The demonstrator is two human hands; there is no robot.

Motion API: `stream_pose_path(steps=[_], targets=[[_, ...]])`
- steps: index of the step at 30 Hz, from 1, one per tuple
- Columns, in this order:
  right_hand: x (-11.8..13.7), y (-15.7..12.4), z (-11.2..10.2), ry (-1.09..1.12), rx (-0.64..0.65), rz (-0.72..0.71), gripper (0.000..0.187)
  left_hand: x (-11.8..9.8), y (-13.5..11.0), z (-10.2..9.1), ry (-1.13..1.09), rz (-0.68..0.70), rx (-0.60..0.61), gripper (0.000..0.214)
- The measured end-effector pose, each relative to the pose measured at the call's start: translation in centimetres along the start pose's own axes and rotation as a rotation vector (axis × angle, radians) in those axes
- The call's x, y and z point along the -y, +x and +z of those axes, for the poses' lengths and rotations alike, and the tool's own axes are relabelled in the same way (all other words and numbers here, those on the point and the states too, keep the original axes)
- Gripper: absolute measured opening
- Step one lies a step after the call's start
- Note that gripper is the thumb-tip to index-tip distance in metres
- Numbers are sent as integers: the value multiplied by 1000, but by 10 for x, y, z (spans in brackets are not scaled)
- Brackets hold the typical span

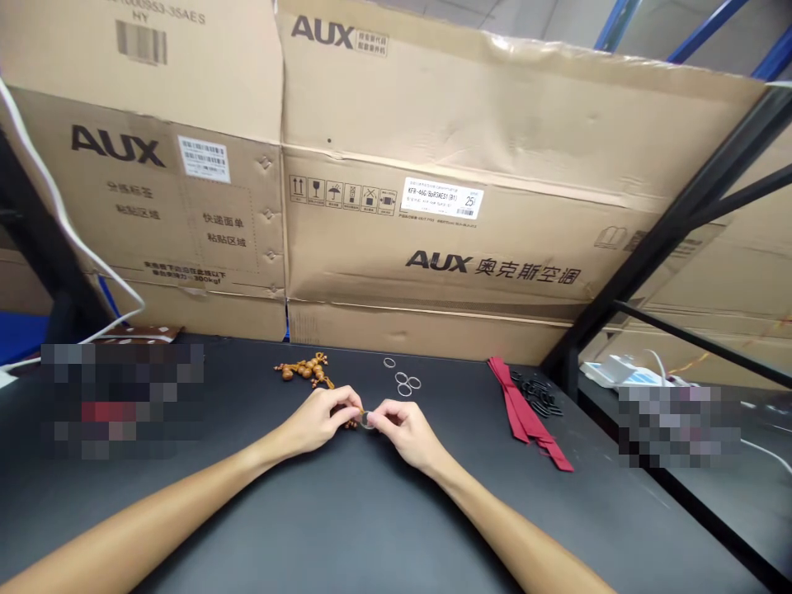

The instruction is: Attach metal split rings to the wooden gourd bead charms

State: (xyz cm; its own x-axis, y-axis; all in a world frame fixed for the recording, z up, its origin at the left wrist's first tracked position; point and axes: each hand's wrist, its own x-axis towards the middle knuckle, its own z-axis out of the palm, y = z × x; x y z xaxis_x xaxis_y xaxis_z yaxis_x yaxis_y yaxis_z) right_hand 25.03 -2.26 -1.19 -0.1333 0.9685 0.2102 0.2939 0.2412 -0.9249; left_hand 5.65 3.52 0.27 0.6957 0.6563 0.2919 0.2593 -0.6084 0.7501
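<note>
Over the middle of the black table, my two hands meet fingertip to fingertip. My left hand point(325, 418) pinches the orange cord of a beaded charm, whose small brown beads point(351, 424) peek out below the fingers. A silver key ring point(366, 423) sits between the hands, and my right hand point(407, 431) is closed on its edge. Whether the cord passes through the ring cannot be made out. Beyond my left hand lies a cluster of wooden bead charms point(303, 369) with orange cords. Several loose metal rings point(404, 381) lie beyond my right hand.
Red fabric strips point(525, 412) and a pile of small black pieces point(539, 396) lie at the right of the table point(297, 528). A cardboard wall point(433, 322) closes off the back. Black metal frame posts point(566, 351) stand at both sides, and a white cable point(68, 223) hangs at left.
</note>
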Motion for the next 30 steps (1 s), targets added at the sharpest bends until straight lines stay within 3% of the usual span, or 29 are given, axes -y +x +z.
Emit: stream_pose_path(steps=[4, 8, 14, 20, 30], targets=[[-1, -2, 5, -178, -5, -47, 23, -3, 0, 0, 49, 47, 24, 18], [1, -2, 8, -221, -15, -81, 20, -3, 0, -1, 49, 53, 14, 19], [3, -2, 5, -184, 31, -139, 7, -5, 1, -2, -37, 18, -43, 18], [4, -2, 2, -80, -3, -93, 12, -4, 2, -2, -33, 3, -53, 18], [5, -1, 0, 25, 47, -89, 12, 1, 2, -2, -30, -4, -39, 18]])
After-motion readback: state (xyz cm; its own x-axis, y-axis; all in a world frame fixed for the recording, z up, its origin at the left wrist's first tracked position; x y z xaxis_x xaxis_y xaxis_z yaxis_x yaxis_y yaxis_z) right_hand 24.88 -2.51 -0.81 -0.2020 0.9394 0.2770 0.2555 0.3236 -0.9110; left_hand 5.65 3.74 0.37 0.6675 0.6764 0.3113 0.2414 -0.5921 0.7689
